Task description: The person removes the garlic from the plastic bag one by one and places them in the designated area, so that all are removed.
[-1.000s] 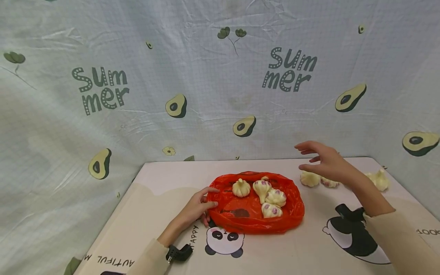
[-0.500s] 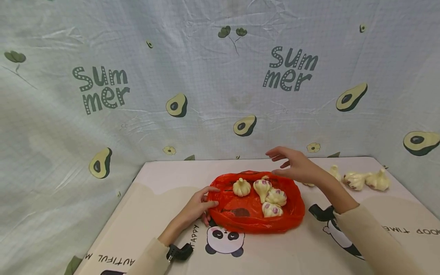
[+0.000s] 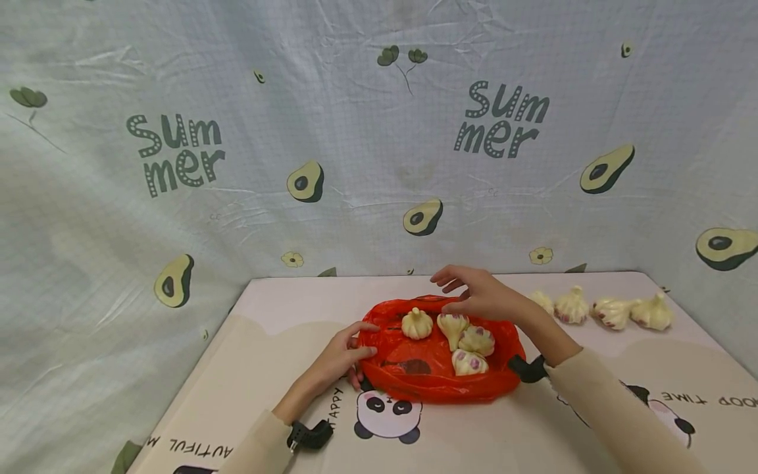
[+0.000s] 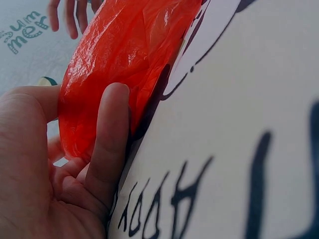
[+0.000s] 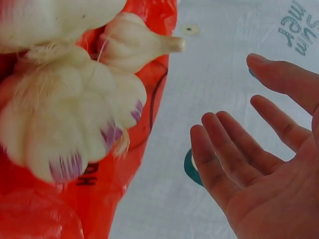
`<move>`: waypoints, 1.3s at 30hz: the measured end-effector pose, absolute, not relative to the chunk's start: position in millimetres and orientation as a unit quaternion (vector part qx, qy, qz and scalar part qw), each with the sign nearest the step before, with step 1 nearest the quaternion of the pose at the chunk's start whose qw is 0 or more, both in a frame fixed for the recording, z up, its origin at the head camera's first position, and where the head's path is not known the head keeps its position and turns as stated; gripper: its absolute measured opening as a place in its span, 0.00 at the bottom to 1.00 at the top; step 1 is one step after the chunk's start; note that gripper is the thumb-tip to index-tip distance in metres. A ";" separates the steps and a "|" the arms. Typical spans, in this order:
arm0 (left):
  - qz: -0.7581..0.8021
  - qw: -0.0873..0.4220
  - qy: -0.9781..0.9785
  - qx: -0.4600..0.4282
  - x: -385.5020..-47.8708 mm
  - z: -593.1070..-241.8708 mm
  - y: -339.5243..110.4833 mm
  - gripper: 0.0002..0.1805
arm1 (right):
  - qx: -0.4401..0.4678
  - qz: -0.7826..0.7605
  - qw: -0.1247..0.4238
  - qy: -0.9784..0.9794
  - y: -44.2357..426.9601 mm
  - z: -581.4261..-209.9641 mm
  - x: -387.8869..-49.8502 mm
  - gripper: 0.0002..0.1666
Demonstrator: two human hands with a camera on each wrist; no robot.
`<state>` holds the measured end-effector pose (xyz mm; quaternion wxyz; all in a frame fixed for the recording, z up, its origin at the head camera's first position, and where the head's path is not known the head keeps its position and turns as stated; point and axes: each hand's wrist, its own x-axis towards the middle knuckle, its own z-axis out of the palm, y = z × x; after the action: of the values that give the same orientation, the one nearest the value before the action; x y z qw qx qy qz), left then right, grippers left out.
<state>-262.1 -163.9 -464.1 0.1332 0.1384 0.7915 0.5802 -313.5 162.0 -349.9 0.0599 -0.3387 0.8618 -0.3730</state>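
Head view: a red plastic bag [image 3: 441,388] is lying opened out near the middle of the frame, on the pale worktop [image 3: 308,303]. Four garlic bulbs [image 3: 417,324] are showing plainly inside it, one sitting apart at the left and three clustering towards the right. Four more bulbs [image 3: 652,313] are lying outside, in a row at the right of the frame, the leftmost being partly covered by the forearm. Judging by that even split, the work is looking about midway, with the outside row being the part left to deal with.

Of the two hands, the left hand [image 3: 337,357] is holding the bag's left end, its thumb and fingers closing round the red film, as the left wrist view is confirming. The right hand [image 3: 484,296] is hovering over the bag's upper right edge, fingers spreading loosely and gripping nothing; the right wrist view is showing it clear of the bulbs.

Compared with one second ago, the right hand is now lying further left, over the bag rather than by the outside row, and its arm is uncovering more of that row. The left hand and the bag's four bulbs are keeping their places.
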 end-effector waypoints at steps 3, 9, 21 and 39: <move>0.581 0.132 0.791 0.139 -262.3 -464.3 -163.7 0.27 | -0.344 -0.375 0.078 0.857 156.9 -352.6 -315.9 0.28; 0.582 0.132 0.791 0.137 -261.6 -463.8 -163.8 0.27 | -0.356 -0.347 0.098 0.862 147.4 -355.1 -318.3 0.21; 0.581 0.132 0.792 0.132 -261.3 -463.5 -163.6 0.27 | -0.344 -0.318 0.157 0.869 125.9 -360.7 -320.2 0.25; 0.581 0.134 0.792 0.134 -261.6 -463.6 -163.7 0.26 | -0.360 -0.286 0.165 0.872 109.3 -368.7 -325.7 0.23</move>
<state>-261.6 -163.7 -463.6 0.1344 0.1340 0.7918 0.5805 -325.7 109.3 -368.7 0.1653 -0.3603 0.8725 -0.2857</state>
